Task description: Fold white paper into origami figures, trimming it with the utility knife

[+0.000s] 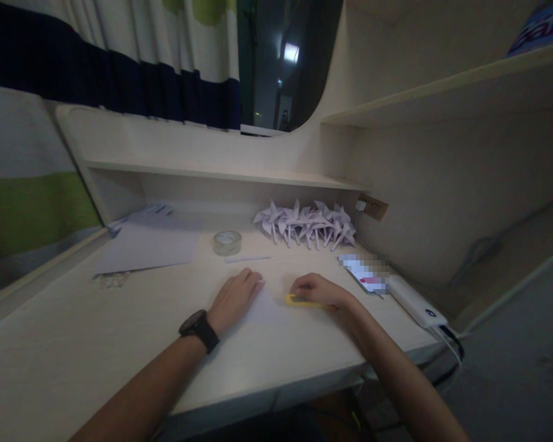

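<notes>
My left hand (239,291), with a black watch (198,328) on its wrist, rests on the desk. Its bent fingers hold a small white sheet of paper (268,309) at the paper's upper left. To the right, my right hand (317,290) is closed around a slim yellow utility knife (309,302), which lies low over the desk beside the paper. The fingers hide part of the knife, and its blade cannot be made out. A thin rolled paper stick (247,259) lies just beyond my left hand, with a roll of clear tape (227,242) behind it.
Several folded paper pinwheels (306,224) lie in a row at the back. A stack of white paper (150,242) is at the left. On the right lie a lit phone (364,273) and a white power strip (417,302) with a cable. A shelf (225,174) overhangs the desk's rear.
</notes>
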The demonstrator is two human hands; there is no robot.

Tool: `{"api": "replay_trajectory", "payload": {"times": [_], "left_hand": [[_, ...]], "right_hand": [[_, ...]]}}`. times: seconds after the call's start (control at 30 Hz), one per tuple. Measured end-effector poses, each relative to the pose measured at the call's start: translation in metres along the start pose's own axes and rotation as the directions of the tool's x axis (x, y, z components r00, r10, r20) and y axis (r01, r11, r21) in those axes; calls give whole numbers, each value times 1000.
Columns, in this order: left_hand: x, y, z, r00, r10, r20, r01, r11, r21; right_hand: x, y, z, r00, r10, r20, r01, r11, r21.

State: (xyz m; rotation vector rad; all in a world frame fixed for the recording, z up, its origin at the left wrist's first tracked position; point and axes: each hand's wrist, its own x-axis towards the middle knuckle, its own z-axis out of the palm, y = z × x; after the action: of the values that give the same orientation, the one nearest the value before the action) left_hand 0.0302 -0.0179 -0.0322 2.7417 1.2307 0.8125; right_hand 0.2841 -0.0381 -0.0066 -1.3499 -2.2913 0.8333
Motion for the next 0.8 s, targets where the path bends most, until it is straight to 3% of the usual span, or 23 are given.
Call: {"api": "replay_trajectory", "payload": {"times": [0.23,0.33,0.43,0.6,0.8], "left_hand": [[-1,-5,3,999,33,-4,-32,995,93],[-3,1,0,995,99,-31,-91,976,197],[-5,12,-4,991,134,19,-135,961,241],[-10,21,-4,991,122,47,-128,976,176],[-17,11,7,984,126,123,-135,989,67]], "right_hand": [[2,-5,3,998,-45,54,45,999,-1],[2,-4,4,996,-74,51,76,997,-32],[1,-2,6,994,-98,42,100,993,-63],[-2,-2,9,993,-120,1,120,987,-108],[-11,-3,16,987,-140,-77,133,987,-87]]}}
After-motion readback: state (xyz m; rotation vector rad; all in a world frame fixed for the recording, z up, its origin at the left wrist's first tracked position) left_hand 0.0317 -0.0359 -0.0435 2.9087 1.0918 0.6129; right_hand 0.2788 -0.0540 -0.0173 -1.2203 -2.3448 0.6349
